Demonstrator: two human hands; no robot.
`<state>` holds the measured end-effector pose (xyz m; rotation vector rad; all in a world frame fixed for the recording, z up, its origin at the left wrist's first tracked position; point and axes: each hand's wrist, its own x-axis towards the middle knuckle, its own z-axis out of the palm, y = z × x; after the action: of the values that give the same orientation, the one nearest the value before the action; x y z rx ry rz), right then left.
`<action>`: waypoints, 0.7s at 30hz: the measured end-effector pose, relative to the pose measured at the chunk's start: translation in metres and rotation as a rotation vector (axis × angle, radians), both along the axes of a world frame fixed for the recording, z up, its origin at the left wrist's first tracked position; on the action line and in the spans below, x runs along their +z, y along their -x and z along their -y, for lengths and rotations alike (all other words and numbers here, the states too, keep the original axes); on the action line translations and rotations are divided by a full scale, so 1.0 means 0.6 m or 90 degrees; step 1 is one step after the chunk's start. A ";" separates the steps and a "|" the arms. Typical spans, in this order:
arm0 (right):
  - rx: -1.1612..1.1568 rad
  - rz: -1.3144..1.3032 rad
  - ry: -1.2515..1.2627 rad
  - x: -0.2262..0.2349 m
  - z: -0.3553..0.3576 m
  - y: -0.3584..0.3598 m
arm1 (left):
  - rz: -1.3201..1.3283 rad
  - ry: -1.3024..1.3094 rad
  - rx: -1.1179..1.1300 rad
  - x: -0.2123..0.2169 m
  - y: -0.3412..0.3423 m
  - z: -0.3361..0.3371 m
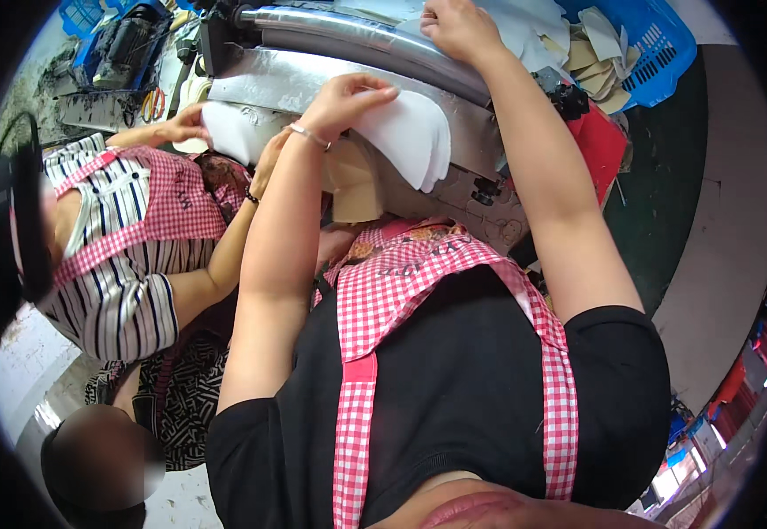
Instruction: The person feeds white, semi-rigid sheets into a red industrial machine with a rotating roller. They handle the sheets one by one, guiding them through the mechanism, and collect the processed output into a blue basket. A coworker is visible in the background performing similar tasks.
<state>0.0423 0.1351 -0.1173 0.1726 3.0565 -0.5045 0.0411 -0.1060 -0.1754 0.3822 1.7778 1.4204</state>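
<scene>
White foam sheet, soft, curved edge drooping off metal machine, left hand pinching its top, right hand gripping white material up top

Two own bare hands in view: left hand, right hand. One thin silver bracelet on the left wrist. One stack of white soft foam pieces under the left hand, separate sheets too close to count. One long shiny metal roller. Two blue plastic mesh crates: one at upper right, one at upper left. One heap of beige cut pieces in the right crate, number unclear. Two red-and-white checked aprons: one on the wearer, one on a co-worker. Two co-worker hands. One pair of orange-handled scissors.
</scene>
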 end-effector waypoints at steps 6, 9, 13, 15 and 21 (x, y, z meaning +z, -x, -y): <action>0.242 -0.245 -0.119 0.019 0.088 -0.142 | 0.069 -0.073 0.085 0.028 -0.030 0.056; 0.173 -0.229 -0.153 -0.017 0.078 -0.130 | 0.061 -0.035 0.103 0.035 -0.028 0.075; -0.007 -0.193 0.165 0.006 0.043 -0.135 | 0.091 -0.085 0.152 0.036 -0.027 0.063; -0.091 -0.052 0.451 0.000 0.055 -0.169 | 0.107 -0.146 0.184 0.034 -0.033 0.044; -0.149 -0.007 0.551 -0.045 0.066 -0.215 | 0.052 -0.212 0.208 0.016 -0.046 -0.028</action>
<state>0.1712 0.0955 -0.1442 0.4750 2.5279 -1.7433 0.0687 -0.0890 -0.1656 0.2049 1.5880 1.9443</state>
